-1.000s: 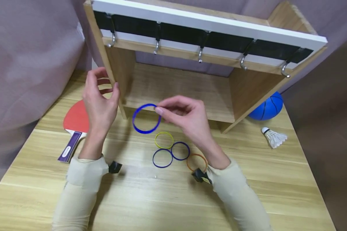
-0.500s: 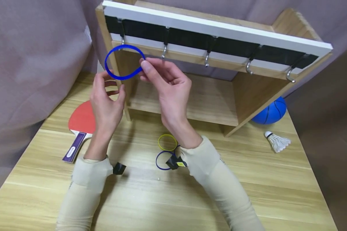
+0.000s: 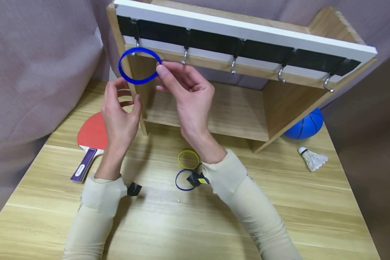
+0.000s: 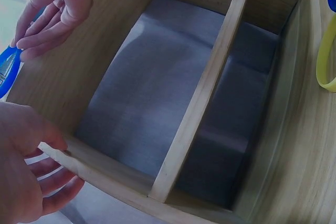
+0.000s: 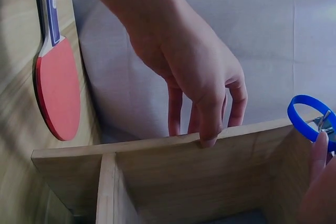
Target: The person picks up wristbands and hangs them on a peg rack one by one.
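My right hand (image 3: 195, 99) pinches a thin blue ring (image 3: 139, 82) between thumb and fingers, raised in front of the shelf's top left corner. In the head view the ring overlaps the leftmost metal hook (image 3: 137, 42). From the right wrist, the hook's metal shows through the ring's opening (image 5: 295, 117). My left hand (image 3: 118, 122) grips the left side panel (image 5: 142, 145) of the wooden shelf unit (image 3: 208, 104), thumb on the inner side and fingers outside. Below, a yellow ring (image 3: 189, 168) and a dark blue ring (image 3: 184, 190) lie on the table, partly behind my right wrist.
Several more hooks, such as one (image 3: 233, 66) near the middle, line the black and white rail (image 3: 211, 45). A red table tennis paddle (image 3: 92, 133) lies left of the shelf. A blue ball (image 3: 303, 126) and a shuttlecock (image 3: 313, 159) are at the right.
My right hand has carried the blue ring up and left from above the table to the leftmost hook, with only slight movement in the last half second. The left hand keeps its grip.
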Available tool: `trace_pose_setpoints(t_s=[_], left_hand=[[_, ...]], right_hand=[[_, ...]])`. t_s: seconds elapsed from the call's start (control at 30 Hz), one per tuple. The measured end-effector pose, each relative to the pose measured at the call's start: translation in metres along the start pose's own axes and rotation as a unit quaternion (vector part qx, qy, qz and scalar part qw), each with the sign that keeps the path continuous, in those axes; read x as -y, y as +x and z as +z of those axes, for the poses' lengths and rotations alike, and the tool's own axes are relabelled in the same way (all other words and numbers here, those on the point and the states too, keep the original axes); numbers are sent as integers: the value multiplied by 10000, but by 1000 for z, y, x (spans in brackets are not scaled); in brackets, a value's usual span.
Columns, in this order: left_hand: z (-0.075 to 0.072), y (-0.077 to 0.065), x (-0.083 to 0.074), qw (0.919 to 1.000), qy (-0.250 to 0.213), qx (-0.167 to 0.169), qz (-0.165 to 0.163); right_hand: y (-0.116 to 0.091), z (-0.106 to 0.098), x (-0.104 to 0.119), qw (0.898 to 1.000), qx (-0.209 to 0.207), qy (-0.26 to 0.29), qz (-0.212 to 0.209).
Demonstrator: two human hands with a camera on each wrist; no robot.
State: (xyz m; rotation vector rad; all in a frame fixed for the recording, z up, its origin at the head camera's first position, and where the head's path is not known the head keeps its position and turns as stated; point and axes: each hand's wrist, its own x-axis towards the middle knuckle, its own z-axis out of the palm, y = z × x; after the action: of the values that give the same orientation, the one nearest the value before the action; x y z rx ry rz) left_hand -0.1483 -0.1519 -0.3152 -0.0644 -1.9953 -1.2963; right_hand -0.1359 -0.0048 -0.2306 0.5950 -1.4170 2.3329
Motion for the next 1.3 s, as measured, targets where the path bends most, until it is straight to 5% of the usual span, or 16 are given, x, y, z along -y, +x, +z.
trace_pose_setpoints(t_s=[1.0, 1.13, 1.3], left_hand=[[1, 1, 0, 10000, -72, 39, 22], [1, 0, 0, 9999, -121, 38, 7], [0, 1, 1, 9998, -167, -54, 24]], right_hand=[[1, -2, -8, 9980, 131, -591, -194], [-3, -16, -5, 9976, 87, -662, -170], [-16, -64, 3, 9938, 459, -998, 189]])
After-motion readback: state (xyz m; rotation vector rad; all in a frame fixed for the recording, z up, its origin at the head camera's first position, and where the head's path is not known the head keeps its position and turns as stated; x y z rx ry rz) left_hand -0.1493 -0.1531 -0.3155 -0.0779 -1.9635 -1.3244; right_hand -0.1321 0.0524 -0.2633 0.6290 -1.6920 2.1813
